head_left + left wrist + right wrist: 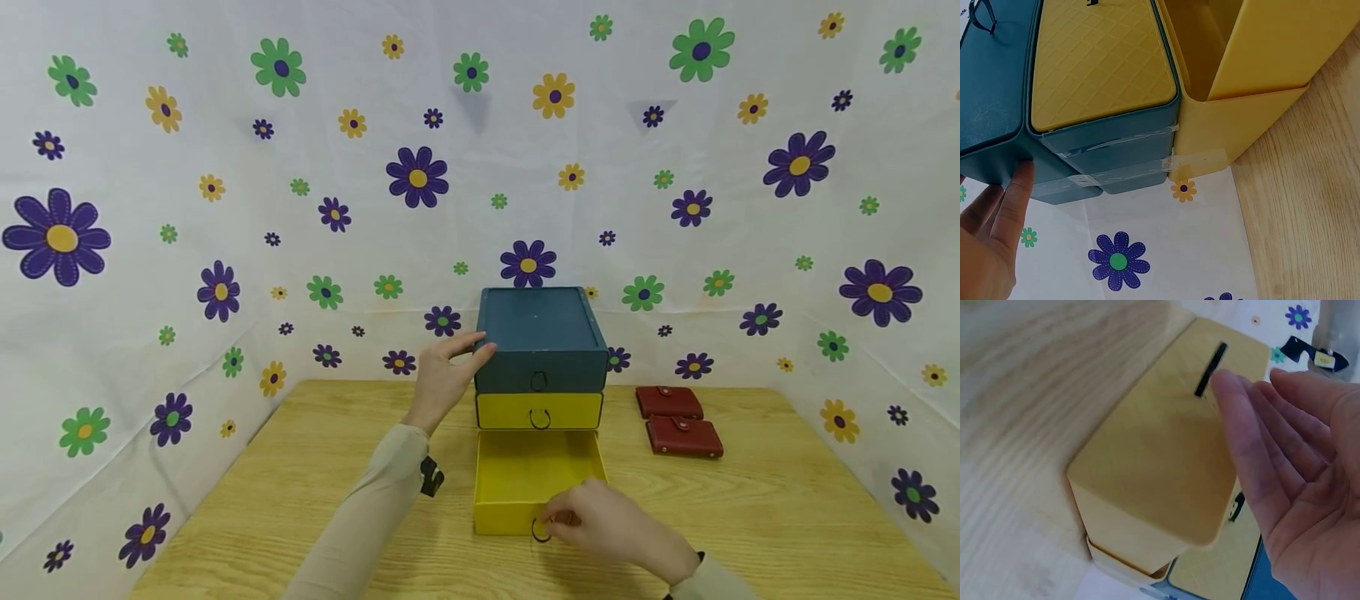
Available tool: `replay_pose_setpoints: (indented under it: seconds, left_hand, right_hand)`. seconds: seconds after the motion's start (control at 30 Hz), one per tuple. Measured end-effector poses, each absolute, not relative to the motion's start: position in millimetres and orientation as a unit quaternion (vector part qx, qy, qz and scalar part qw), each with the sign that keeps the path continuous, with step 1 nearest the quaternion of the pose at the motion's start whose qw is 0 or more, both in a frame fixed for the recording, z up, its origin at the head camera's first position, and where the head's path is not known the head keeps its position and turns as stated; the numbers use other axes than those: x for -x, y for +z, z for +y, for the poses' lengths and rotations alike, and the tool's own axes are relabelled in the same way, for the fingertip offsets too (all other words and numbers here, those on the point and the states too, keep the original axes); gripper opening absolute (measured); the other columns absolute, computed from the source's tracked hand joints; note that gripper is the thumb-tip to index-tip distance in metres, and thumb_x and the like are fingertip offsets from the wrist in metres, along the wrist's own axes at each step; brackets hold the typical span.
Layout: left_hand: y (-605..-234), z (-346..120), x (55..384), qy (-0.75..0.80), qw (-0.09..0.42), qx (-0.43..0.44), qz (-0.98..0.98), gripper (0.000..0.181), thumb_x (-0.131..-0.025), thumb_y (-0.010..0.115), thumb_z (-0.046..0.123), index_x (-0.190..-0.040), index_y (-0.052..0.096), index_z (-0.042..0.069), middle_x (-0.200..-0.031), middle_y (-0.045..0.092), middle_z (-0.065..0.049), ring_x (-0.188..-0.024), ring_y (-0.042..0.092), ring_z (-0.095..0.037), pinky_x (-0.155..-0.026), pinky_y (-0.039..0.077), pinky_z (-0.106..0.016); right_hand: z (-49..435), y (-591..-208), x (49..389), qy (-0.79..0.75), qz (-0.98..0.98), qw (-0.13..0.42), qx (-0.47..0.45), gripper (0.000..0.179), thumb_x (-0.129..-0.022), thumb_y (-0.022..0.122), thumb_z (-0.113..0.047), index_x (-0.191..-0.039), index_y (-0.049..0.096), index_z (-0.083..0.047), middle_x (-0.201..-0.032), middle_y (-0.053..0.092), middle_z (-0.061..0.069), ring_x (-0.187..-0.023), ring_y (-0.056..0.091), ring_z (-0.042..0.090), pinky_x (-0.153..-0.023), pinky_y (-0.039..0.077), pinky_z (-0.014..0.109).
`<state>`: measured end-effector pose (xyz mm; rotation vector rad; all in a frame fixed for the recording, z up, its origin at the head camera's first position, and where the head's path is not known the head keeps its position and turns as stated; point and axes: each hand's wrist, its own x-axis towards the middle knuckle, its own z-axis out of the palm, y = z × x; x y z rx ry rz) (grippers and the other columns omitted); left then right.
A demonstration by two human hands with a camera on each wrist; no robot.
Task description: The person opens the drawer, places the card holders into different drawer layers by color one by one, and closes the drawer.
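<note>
A small stacked drawer cabinet has a blue top unit (542, 371), a yellow middle drawer (525, 412) that is closed, and a yellow bottom drawer (501, 518) pulled out. The inside of the bottom drawer looks bare where it shows. My left hand (441, 375) rests against the left side of the blue unit, its fingertips touching the wall in the left wrist view. In front of the bottom drawer is my right hand (600, 521), close to the dark loop pull (1211, 370). Its fingers are loosely bent, and the thumb stands apart from them without pinching the pull.
Two dark red card wallets, a rear one (669, 402) and a front one (684, 437), lie right of the cabinet on the wooden table (337, 467). A white cloth with printed flowers (420, 267) hangs behind and at both sides. Clear tape (1129, 169) runs along the cabinet's side.
</note>
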<state>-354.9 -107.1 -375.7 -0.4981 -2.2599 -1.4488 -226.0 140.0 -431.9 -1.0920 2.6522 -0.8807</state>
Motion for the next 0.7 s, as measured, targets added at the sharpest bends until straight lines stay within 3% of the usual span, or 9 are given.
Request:
replay_pose_setpoints:
  seconds: [0.3, 0.7]
  left_hand:
    - [-377, -106, 357, -0.525, 0.204, 0.184, -0.806, 0.05, -0.086, 0.068, 0.055, -0.124, 0.07, 0.021, -0.131, 0.064, -0.003, -0.116, 0.061, -0.022, -0.1, 0.05, -0.05]
    - [-377, -105, 358, -0.527, 0.211, 0.179, -0.803, 0.048, -0.086, 0.069, 0.052, -0.123, 0.07, 0.022, -0.129, 0.066, -0.003, -0.115, 0.062, -0.021, -0.099, 0.05, -0.048]
  right_hand:
    - [152, -420, 238, -0.303, 0.897, 0.012, 0.323, 0.016, -0.094, 0.066, -0.019, -0.102, 0.076, -0.01, -0.095, 0.074, -0.005, -0.078, 0.062, -0.001, -0.07, 0.054, 0.02]
    - [185, -419, 260, -0.309, 0.905, -0.07, 0.285, 0.006, -0.091, 0.07, -0.021, -0.091, 0.075, -0.016, -0.083, 0.07, -0.009, -0.073, 0.06, 0.0, -0.065, 0.053, 0.02]
